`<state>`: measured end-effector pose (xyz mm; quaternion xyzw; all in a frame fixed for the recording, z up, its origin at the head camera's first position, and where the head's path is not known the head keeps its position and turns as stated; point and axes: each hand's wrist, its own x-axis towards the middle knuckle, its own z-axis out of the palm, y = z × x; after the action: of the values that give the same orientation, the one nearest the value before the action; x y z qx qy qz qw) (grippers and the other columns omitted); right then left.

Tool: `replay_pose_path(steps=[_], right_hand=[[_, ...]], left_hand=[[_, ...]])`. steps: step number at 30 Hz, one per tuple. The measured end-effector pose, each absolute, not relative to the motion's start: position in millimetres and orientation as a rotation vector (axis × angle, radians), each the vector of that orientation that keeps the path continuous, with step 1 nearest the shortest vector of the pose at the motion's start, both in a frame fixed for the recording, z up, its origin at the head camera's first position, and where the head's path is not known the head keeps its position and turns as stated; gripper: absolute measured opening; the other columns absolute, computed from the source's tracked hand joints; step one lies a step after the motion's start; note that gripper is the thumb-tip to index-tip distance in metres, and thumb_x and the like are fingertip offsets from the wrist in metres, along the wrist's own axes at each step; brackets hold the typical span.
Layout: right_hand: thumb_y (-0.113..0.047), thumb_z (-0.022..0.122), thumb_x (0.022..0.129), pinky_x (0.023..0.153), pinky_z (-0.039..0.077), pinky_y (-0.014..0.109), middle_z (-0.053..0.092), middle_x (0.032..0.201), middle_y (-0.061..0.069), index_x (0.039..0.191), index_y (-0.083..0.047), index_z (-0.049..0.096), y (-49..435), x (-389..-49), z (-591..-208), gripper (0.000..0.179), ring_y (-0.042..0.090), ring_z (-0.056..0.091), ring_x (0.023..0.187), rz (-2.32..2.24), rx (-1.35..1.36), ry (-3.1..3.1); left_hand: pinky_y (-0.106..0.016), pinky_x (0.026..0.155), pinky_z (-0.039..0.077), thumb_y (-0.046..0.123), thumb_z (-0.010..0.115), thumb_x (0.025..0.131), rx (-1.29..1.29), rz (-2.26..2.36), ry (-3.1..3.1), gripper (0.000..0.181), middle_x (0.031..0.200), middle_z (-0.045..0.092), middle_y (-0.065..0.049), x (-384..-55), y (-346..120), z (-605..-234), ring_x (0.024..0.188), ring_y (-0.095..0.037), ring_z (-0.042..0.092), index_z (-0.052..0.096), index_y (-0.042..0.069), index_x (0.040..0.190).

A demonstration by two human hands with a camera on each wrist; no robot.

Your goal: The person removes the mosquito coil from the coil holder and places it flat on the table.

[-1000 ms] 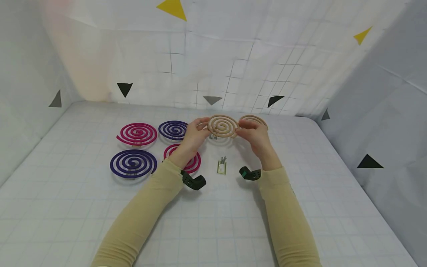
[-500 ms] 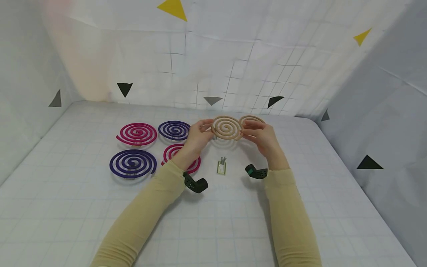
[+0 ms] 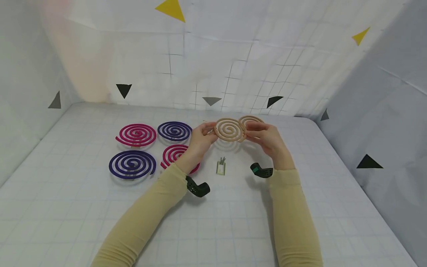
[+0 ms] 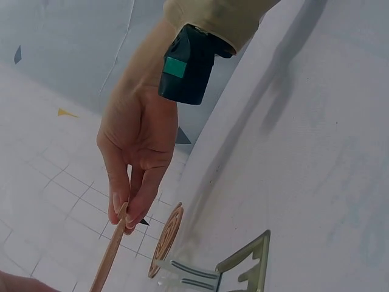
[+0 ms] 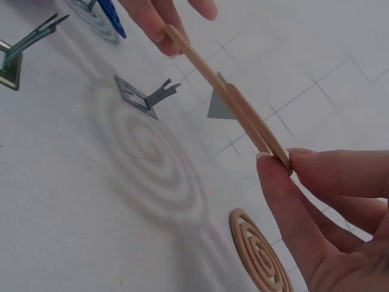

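A tan mosquito coil (image 3: 229, 129) is held up off the table between both hands. My left hand (image 3: 201, 141) pinches its left edge, while my right hand (image 3: 272, 144) pinches the opposite edge between thumb and fingers. Seen edge-on in the right wrist view, the coil (image 5: 213, 79) slants, and two of its strands stand slightly apart near the right fingertips. Beneath it, a small metal coil stand (image 5: 137, 97) with raised prongs sits on the table. A second tan coil (image 3: 251, 118) lies behind the right hand, partly hidden by it.
Another metal stand (image 3: 221, 167) lies nearer on the white table (image 3: 213, 230). To the left are two magenta coils (image 3: 138, 134) and two purple coils (image 3: 132, 164), raised on stands. The left forearm overlaps one magenta coil. White sheets with dark and yellow triangles enclose the table.
Both hands have shifted right and slightly nearer with the tan coil between them. The left hand now hides the stand behind it. The other coils have stayed put.
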<state>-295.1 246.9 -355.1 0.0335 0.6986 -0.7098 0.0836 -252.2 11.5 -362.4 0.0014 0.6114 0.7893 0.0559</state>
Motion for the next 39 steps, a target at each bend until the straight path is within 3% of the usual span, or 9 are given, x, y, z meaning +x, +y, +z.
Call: replay_pose_path(steps=[13,20,29,39], right_hand=[[0.008,0.066,0.09,0.086,0.058,0.026,0.058,0.125,0.01,0.136,0.012,0.05,271.9,-291.8,-352.0,0.049,0.012,0.069,0.092,-2.095,0.02,2.025],[0.008,0.066,0.09,0.087,0.058,0.027,0.064,0.111,0.008,0.131,0.013,0.054,280.8,-289.1,-352.1,0.044,0.014,0.07,0.089,-2.076,0.027,2.009],[0.008,0.066,0.09,0.088,0.058,0.027,0.061,0.118,0.01,0.128,0.01,0.058,298.9,-285.6,-351.2,0.039,0.013,0.07,0.093,-2.129,0.029,2.012],[0.009,0.067,0.089,0.087,0.058,0.028,0.072,0.106,0.006,0.127,0.009,0.061,317.6,-282.0,-353.4,0.039,0.014,0.072,0.092,-2.192,-0.014,1.963]], left_hand=[[-0.037,0.107,0.048,-0.013,0.055,0.09,0.006,2.371,1.87,0.05,0.145,0.052,-0.019,-248.9,25.7,-362.6,0.132,-0.03,0.054,0.051,-0.003,0.139],[-0.036,0.106,0.048,-0.013,0.056,0.089,-0.008,2.363,1.879,0.051,0.147,0.05,-0.018,-250.9,35.4,-364.3,0.132,-0.03,0.054,0.052,-0.002,0.139],[-0.035,0.106,0.048,-0.008,0.057,0.093,0.019,2.363,1.845,0.048,0.147,0.051,-0.017,-249.6,54.2,-359.4,0.132,-0.029,0.053,0.051,-0.001,0.14],[-0.033,0.102,0.051,-0.01,0.058,0.091,-0.012,2.411,1.849,0.046,0.147,0.051,-0.016,-250.2,76.1,-356.7,0.128,-0.029,0.057,0.055,-0.001,0.136]])
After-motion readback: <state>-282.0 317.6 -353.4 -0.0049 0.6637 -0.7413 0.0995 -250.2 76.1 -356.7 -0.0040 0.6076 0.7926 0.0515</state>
